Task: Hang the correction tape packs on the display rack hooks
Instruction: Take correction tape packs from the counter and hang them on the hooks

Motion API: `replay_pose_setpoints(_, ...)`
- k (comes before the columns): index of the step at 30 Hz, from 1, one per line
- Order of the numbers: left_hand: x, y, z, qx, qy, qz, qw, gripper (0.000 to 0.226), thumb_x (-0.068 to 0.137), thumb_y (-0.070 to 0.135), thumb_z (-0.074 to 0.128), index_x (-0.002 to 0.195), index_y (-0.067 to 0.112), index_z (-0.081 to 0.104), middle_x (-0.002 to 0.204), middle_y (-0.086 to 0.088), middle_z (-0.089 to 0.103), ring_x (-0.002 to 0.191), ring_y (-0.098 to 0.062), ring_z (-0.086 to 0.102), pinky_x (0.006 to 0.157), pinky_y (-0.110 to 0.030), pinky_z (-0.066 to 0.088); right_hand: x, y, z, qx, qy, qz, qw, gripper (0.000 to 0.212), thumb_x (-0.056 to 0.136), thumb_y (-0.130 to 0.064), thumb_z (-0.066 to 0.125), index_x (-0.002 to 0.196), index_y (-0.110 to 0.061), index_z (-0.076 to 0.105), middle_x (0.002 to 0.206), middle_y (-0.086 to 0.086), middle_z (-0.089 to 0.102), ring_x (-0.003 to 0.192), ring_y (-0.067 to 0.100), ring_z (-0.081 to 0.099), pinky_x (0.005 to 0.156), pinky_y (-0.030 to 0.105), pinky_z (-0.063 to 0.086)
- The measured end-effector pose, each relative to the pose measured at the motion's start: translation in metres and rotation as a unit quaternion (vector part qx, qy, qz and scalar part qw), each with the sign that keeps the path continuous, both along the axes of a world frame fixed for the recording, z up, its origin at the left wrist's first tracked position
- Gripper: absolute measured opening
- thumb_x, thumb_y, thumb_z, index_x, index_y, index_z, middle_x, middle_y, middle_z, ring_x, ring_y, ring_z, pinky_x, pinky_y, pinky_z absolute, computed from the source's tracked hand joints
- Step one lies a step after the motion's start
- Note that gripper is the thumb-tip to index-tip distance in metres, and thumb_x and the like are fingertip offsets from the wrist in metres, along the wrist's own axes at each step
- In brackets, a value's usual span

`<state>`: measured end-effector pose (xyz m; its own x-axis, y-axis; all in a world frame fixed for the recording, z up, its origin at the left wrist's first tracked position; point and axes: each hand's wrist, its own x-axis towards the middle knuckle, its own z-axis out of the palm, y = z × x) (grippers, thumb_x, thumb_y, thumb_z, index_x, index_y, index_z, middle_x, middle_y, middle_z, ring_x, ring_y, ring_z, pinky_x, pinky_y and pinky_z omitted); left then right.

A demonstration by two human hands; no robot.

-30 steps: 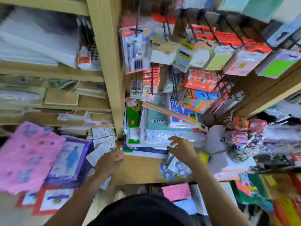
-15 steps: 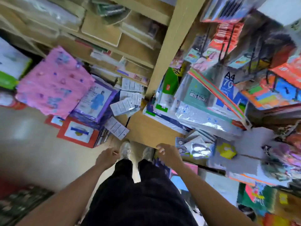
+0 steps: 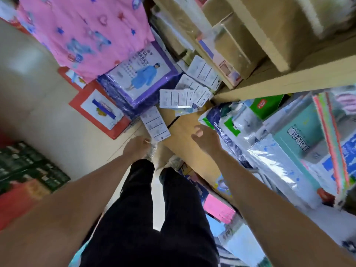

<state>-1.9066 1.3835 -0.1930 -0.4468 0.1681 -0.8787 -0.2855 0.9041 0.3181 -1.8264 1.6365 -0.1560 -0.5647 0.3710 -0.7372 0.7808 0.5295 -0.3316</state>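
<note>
Which of the goods are the correction tape packs cannot be told through the blur; the nearest likeness is a loose fan of white printed cards [image 3: 176, 98] lying where the wooden ledge [image 3: 185, 137] meets the shelf post, with one more card [image 3: 155, 124] hanging over the ledge's edge. Neither hand touches them. The right hand [image 3: 205, 138] hovers over the bare ledge just below the cards, its fingers relaxed and slightly spread, holding nothing. The left hand [image 3: 137, 147] hangs lower, over the floor [image 3: 28, 89] beside a shoe [image 3: 174, 163], its fingers curled under; whether they pinch anything cannot be told. Black trousers [image 3: 154, 212] fill the space between the two bare forearms. Left of the cards lie a purple pack with a blue raincoat picture [image 3: 143, 74], a red-bordered pack [image 3: 100, 110] and a pink sheet with stars [image 3: 86, 31]. Right of the ledge, wrapped paper reams [image 3: 285, 157] are stacked, with a green box [image 3: 266, 105] above them.
</note>
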Motion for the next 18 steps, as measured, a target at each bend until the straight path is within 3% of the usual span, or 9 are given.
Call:
replay_pose_setpoints(3,-0.007,0.004,-0.034,-0.010,0.001,0.064,0.998,0.020,0.085,0.029,0.065,0.105,0.032,0.065,0.113,0.000,0.072,0.106,-0.027,0.065,0.089,-0.034,0.049,-0.032,0.012,-0.037,0.007,0.008,0.025,1.000,0.044,0.091,-0.030,0.067,0.132,-0.019,0.057,0.122,0.003,0.065,0.109,0.023,0.063,0.086,0.030,0.047)
replay_pose_setpoints(6,-0.005,0.006,-0.070,-0.005,0.012,0.156,0.988,0.034,0.087,0.029,0.067,0.120,0.026,0.058,0.118,0.000,0.069,0.111,-0.027,0.064,0.096,-0.040,0.050,-0.063,0.020,-0.074,0.036,0.047,0.069,0.996,0.055,0.090,-0.024,0.068,0.140,-0.013,0.050,0.136,0.011,0.056,0.125,0.028,0.053,0.101,0.037,0.041)
replay_pose_setpoints(10,0.003,0.011,-0.105,0.009,-0.006,0.266,0.964,0.051,0.090,0.023,0.070,0.135,0.018,0.048,0.129,-0.003,0.061,0.117,-0.025,0.060,0.095,-0.033,0.044,-0.100,0.024,-0.113,0.087,0.111,0.146,0.979,0.064,0.086,-0.022,0.071,0.143,-0.008,0.046,0.139,0.016,0.049,0.123,0.037,0.047,0.103,0.042,0.037)
replay_pose_setpoints(13,0.006,0.018,-0.121,0.038,-0.013,0.296,0.954,0.054,0.091,0.020,0.071,0.138,0.015,0.045,0.127,-0.003,0.060,0.115,-0.023,0.059,0.091,-0.033,0.048,-0.123,0.025,-0.133,0.139,0.103,0.241,0.955,0.070,0.086,-0.027,0.071,0.146,-0.015,0.039,0.147,0.009,0.044,0.130,0.036,0.039,0.104,0.046,0.036)
replay_pose_setpoints(18,0.016,0.031,-0.133,0.079,0.033,0.347,0.934,0.036,0.085,0.017,0.072,0.116,0.024,0.056,0.111,0.006,0.069,0.102,-0.013,0.067,0.088,-0.038,0.056,-0.139,0.025,-0.154,0.243,0.102,0.314,0.912,0.049,0.089,-0.025,0.065,0.135,-0.021,0.050,0.126,0.011,0.056,0.122,0.035,0.043,0.094,0.045,0.037)
